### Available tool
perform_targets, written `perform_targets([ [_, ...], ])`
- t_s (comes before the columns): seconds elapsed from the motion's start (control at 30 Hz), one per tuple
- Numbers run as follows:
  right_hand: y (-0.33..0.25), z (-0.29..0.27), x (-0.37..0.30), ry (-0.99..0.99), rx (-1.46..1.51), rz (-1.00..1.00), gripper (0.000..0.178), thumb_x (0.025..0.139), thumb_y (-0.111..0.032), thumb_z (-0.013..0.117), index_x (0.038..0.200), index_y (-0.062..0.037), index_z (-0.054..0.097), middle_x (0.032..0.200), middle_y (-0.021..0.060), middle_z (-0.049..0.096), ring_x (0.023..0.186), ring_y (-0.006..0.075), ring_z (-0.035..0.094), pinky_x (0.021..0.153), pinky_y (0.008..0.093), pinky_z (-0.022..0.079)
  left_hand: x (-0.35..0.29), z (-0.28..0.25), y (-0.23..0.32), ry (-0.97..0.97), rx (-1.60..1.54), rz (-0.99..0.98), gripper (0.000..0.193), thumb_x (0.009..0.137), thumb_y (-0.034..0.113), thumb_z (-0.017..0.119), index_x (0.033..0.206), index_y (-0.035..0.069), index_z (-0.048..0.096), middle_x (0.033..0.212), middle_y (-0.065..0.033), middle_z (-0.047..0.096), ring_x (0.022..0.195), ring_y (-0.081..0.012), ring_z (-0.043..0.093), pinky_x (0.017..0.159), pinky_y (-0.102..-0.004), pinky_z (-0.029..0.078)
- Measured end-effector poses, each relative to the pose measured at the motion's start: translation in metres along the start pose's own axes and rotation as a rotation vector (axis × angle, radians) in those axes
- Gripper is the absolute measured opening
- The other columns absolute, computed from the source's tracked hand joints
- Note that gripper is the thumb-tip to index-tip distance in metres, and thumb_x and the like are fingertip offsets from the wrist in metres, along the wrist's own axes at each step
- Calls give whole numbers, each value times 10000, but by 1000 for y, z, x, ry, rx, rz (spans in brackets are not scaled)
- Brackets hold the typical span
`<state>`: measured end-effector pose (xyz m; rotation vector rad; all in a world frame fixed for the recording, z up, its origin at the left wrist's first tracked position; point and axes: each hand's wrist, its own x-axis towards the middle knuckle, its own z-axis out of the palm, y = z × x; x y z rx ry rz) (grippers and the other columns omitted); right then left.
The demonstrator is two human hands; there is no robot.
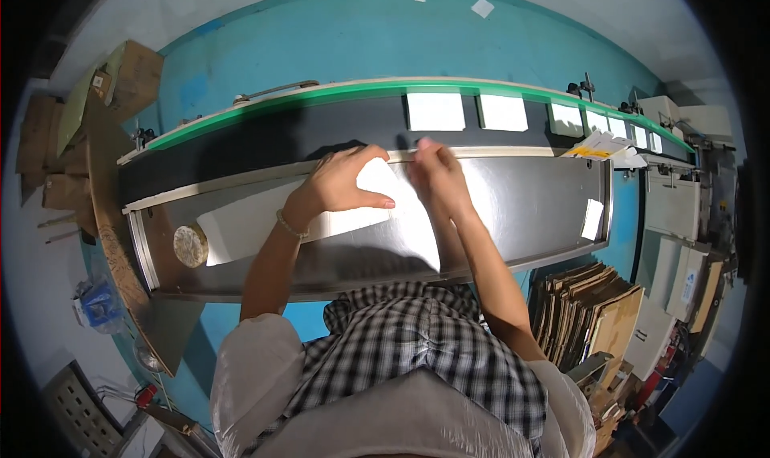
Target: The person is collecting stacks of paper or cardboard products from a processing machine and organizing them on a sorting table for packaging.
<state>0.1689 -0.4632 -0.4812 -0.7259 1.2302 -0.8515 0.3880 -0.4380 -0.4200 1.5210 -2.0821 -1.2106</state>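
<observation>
A long row of white cards [257,224] packed together lies slantwise on the metal tray [361,257] in front of me. My left hand [341,181] is at the row's right end, fingers over the far side and thumb along the near side, gripping it. Just right of it, my right hand [441,181] is above the tray's far rim, beside the dark conveyor belt [353,125]. Its fingers are bent and smeared by motion, so whether they hold anything is unclear. Several white cards [435,112] lie spaced along the belt to the right.
A round mottled block [190,245] sits at the row's left end. A small white piece [592,220] lies at the tray's right. A green rail [361,91] runs behind the belt. Stacked flat cardboard [581,306] stands right of me; boxes [132,81] are at far left.
</observation>
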Motion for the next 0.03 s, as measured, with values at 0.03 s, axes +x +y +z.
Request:
perform_targets([
  [0.03, 0, 0, 1, -3, -1, -1, 393, 961, -379, 678, 1092, -19, 590, 861, 42, 635, 734, 110, 585, 678, 230, 479, 0, 0, 0, 3, 0, -1, 684, 701, 381, 882, 1244, 88, 588, 1168, -155, 663, 1103, -320, 647, 928, -402, 504],
])
